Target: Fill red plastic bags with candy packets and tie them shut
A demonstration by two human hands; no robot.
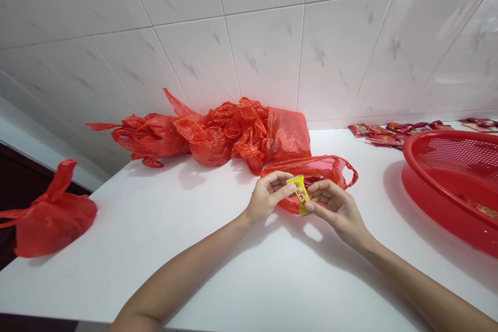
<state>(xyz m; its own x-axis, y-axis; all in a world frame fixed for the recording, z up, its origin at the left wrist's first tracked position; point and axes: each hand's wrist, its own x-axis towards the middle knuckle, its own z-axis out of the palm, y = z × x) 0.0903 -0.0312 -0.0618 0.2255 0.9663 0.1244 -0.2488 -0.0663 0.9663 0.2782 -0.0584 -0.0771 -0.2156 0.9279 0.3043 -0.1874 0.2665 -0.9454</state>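
The left hand (268, 197) and the right hand (335, 208) are both closed in a pinch on a yellow wrapped sweet (299, 195) printed with red characters, which sits between them with the fingertips of each against it. Its long axis runs nearly upright in view, leaning from the upper end by the left hand's fingers down to the lower end by the right hand's thumb; neither hand is clearly nearer. Directly beyond and beneath both hands lies a red plastic carrier bag (311, 170), its loop handle out past the right hand. Farther past the hands, bunched red bags (237, 137) lean against the white tile wall (264, 46). Right of the right hand sits a round red plastic basket (439, 140) on the white counter (218, 280), with red packets (383, 135) beyond it. Well left of the left hand lies 1 knotted red bag (50, 225).
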